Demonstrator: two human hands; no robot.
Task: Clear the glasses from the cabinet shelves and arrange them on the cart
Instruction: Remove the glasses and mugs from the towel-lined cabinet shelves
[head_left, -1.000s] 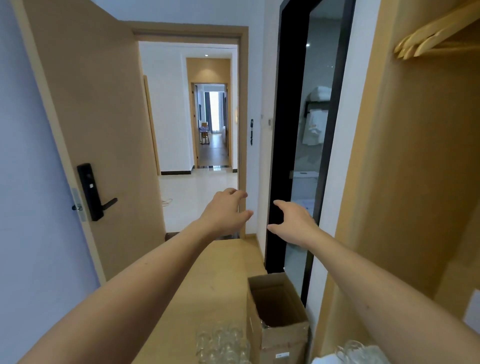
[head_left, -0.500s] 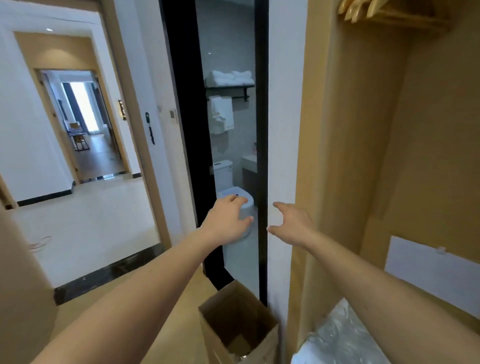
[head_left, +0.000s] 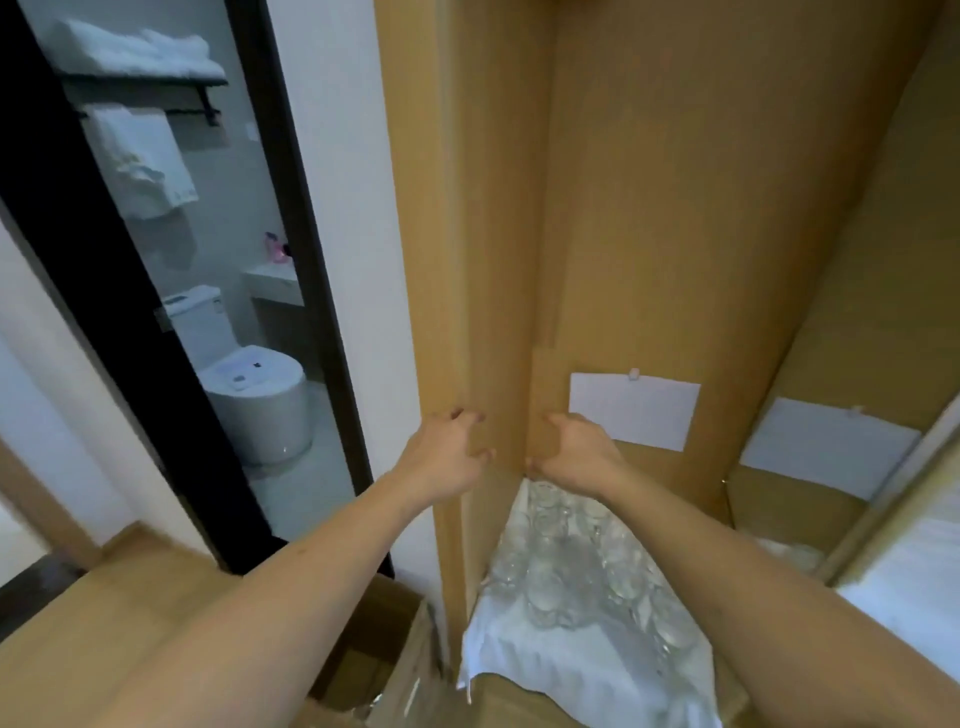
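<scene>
The glasses (head_left: 569, 561) stood crowded together on a white cloth (head_left: 571, 670) over the cabinet shelf (head_left: 519, 701), filling it from the back corner toward the front edge, many of them touching. Both hands were stretched out above the far end of the group and held nothing. The left hand (head_left: 447, 457) hovered in front of the cabinet's left side panel (head_left: 467, 260) with fingers loosely curled and parted; the right hand (head_left: 576, 452) hung just over the rearmost glasses, fingers spread and bent downward.

Clear glass of this sort is likely light but brittle and smooth, so each piece would best be taken round its body, one per hand, and lifted straight up. Packed this tightly, neighbours could knock or tip if one were dragged sideways, and the loose cloth might slide with them. The blur made it impossible to tell whether they stood upright or upside down.

A white paper sheet (head_left: 634, 410) was pinned to the back panel just behind the right hand, with a second sheet (head_left: 826, 452) further right. An open cardboard box (head_left: 379, 670) sat on the floor below the shelf's left front corner. The cart was not in view.
</scene>
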